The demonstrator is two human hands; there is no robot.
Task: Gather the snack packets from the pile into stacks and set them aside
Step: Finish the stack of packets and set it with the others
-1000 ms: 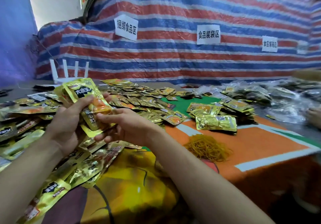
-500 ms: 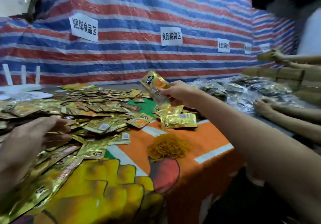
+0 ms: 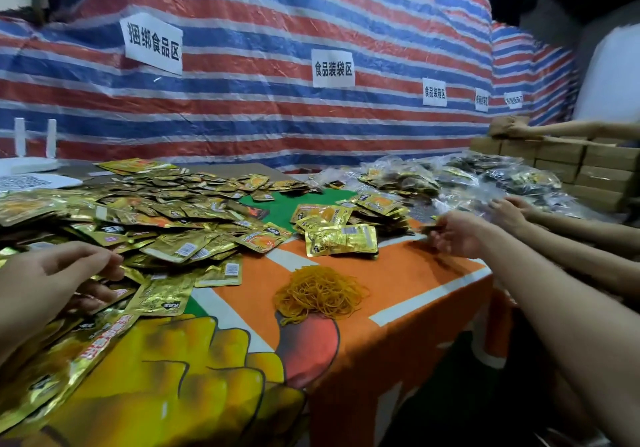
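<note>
A wide pile of gold snack packets covers the left half of the table. My left hand hovers low over its near edge, fingers loosely bent, with nothing in its grasp. Gathered stacks of packets lie right of the pile, with more stacks behind them. My right hand is stretched out to the right of these stacks, just above the cloth. It is blurred, and a dark smear sits at its fingertips, so whether it holds packets is unclear.
A heap of yellow rubber bands lies on the orange printed tablecloth. Another person's hands work among clear bagged packets at the right. Cardboard boxes are stacked beyond. A striped tarp backs the table.
My right hand carried a stack from my left hand over to the set-aside stacks, then moved right and down past them. My left hand dropped back onto the pile.
</note>
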